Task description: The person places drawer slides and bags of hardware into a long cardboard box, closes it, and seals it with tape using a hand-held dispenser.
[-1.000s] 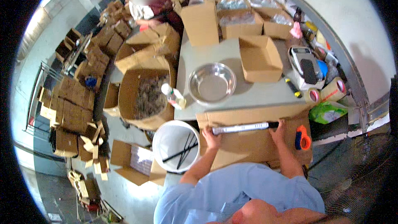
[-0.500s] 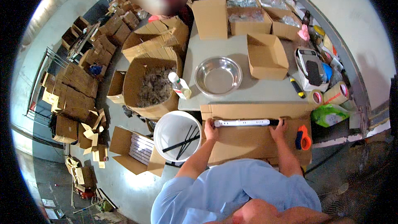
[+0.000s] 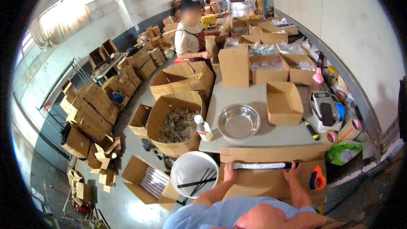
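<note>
A long white drawer slide (image 3: 259, 166) with small holes and a dark right end lies level over a flat cardboard sheet (image 3: 258, 185). My left hand (image 3: 229, 173) is closed around its left end. My right hand (image 3: 291, 171) grips the dark end, with the fingers partly hidden against it. Left of my left hand stands a white bucket (image 3: 180, 165) with several thin black strips (image 3: 197, 183) in it. An orange and dark blue tape dispenser (image 3: 317, 179) rests on the cardboard, to the right of my right hand.
Beyond the cardboard, a steel bowl (image 3: 238, 122), a white bottle (image 3: 203, 128), an open carton (image 3: 285, 104) and a yellow-black cutter (image 3: 313, 131) are on the table. At lower left, a carton (image 3: 142, 165) holds several white rails. A co-worker (image 3: 190, 42) stands at the table's far left.
My view has tilted up, so the table and hands sit lower in the picture and the co-worker shows more fully. Both hands keep their hold on the drawer slide.
</note>
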`<act>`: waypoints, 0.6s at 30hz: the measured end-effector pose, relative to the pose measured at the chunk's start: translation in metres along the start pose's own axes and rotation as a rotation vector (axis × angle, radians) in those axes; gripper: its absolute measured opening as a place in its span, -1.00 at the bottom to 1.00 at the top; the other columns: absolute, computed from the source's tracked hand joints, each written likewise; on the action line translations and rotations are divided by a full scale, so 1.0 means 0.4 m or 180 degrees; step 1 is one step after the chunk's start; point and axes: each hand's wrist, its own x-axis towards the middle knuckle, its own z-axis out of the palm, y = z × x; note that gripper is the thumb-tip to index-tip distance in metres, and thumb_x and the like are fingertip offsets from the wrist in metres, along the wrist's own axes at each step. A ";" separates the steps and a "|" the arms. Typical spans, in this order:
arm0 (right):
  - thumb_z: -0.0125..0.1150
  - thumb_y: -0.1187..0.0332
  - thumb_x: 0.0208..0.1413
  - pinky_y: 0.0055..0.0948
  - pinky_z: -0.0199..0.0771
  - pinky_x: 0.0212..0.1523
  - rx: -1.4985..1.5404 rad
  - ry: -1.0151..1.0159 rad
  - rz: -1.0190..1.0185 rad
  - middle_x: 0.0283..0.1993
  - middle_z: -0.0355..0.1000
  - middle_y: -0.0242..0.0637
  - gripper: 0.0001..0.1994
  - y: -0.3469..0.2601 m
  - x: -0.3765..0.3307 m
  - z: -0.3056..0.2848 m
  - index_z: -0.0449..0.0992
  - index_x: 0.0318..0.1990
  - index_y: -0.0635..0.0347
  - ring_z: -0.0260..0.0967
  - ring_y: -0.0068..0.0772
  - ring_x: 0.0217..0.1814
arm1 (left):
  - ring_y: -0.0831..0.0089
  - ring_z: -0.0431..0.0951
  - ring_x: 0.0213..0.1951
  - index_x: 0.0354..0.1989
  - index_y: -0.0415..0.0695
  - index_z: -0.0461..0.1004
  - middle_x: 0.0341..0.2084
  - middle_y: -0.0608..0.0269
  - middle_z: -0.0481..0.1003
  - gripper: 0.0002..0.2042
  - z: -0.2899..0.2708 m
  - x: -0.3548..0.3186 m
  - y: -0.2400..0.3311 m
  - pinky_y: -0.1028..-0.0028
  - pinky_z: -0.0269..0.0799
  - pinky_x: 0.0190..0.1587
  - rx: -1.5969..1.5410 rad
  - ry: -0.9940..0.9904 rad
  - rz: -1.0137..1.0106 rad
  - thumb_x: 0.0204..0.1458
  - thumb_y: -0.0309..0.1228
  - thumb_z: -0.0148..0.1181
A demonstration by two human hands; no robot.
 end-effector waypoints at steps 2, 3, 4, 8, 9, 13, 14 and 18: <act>0.44 0.15 -0.34 0.20 -0.26 0.26 -0.0064 -0.0148 0.0419 0.29 -0.35 0.35 -0.05 -0.003 -0.002 -0.002 -0.06 0.24 -0.01 -0.35 0.31 0.35 | -0.10 0.23 0.00 0.12 -0.20 0.17 -0.03 -0.08 0.26 -0.43 0.010 0.001 0.006 0.08 0.18 0.06 -0.0092 -0.0080 -0.0067 -0.20 -0.57 0.02; 0.44 0.15 -0.34 0.20 -0.26 0.26 -0.0035 -0.0132 0.0397 0.29 -0.35 0.35 -0.05 -0.009 -0.003 -0.005 -0.06 0.24 -0.01 -0.35 0.31 0.35 | -0.12 0.22 0.01 0.11 -0.21 0.16 -0.01 -0.14 0.23 -0.43 0.015 -0.006 -0.004 0.08 0.17 0.08 -0.0179 0.0089 -0.0051 -0.21 -0.56 0.04; 0.45 0.17 -0.34 0.17 -0.26 0.28 0.0263 -0.0006 0.0323 0.31 -0.36 0.33 -0.05 -0.010 -0.002 0.003 -0.06 0.24 0.01 -0.35 0.30 0.35 | -0.14 0.20 0.03 0.11 -0.22 0.16 0.00 -0.19 0.20 -0.42 0.014 -0.003 -0.006 0.08 0.16 0.09 -0.0255 0.0266 -0.0013 -0.22 -0.55 0.07; 0.41 0.23 -0.28 0.05 -0.27 0.32 0.0199 0.0542 0.0171 0.35 -0.34 0.18 -0.07 -0.017 -0.066 -0.010 -0.07 0.26 0.10 -0.37 0.21 0.39 | -0.12 0.15 0.10 0.16 -0.21 0.06 0.06 -0.18 0.15 -0.34 0.023 -0.039 0.011 0.05 0.08 0.15 0.0479 0.0487 -0.0235 -0.20 -0.43 0.14; 0.38 0.19 -0.24 0.03 -0.27 0.32 0.0096 0.0555 0.0478 0.36 -0.33 0.15 -0.07 -0.022 -0.082 -0.025 -0.09 0.27 0.15 -0.38 0.18 0.41 | -0.10 0.13 0.12 0.18 -0.22 0.03 0.08 -0.16 0.14 -0.31 0.016 -0.057 0.027 0.03 0.06 0.15 0.0605 0.0443 -0.0280 -0.19 -0.38 0.16; 0.29 0.10 -0.16 0.02 -0.27 0.33 -0.0423 0.0376 0.0747 0.36 -0.29 0.14 -0.08 -0.022 -0.120 -0.029 -0.11 0.29 0.25 -0.37 0.15 0.41 | 0.05 -0.04 0.28 0.27 -0.19 -0.10 0.26 0.02 -0.03 -0.22 -0.033 -0.091 0.088 -0.01 -0.04 0.22 0.1355 -0.0200 -0.0665 -0.05 -0.02 0.04; 0.26 0.07 -0.15 0.01 -0.27 0.33 -0.0377 0.0295 0.0799 0.36 -0.27 0.14 -0.09 -0.061 -0.124 -0.048 -0.10 0.29 0.30 -0.36 0.15 0.41 | 0.09 -0.11 0.31 0.30 -0.18 -0.13 0.31 0.10 -0.11 -0.21 -0.026 -0.099 0.068 -0.01 -0.11 0.25 0.1370 -0.0358 -0.0946 -0.01 0.06 -0.07; 0.22 0.07 -0.14 -0.03 -0.24 0.34 -0.0691 -0.0269 0.1042 0.35 -0.22 0.10 -0.12 -0.219 -0.134 -0.215 -0.05 0.27 0.38 -0.31 0.11 0.40 | 0.11 -0.15 0.33 0.29 -0.17 -0.07 0.33 0.10 -0.16 -0.25 -0.051 -0.084 0.114 -0.01 -0.18 0.26 0.1586 -0.0409 -0.0882 0.01 0.07 -0.13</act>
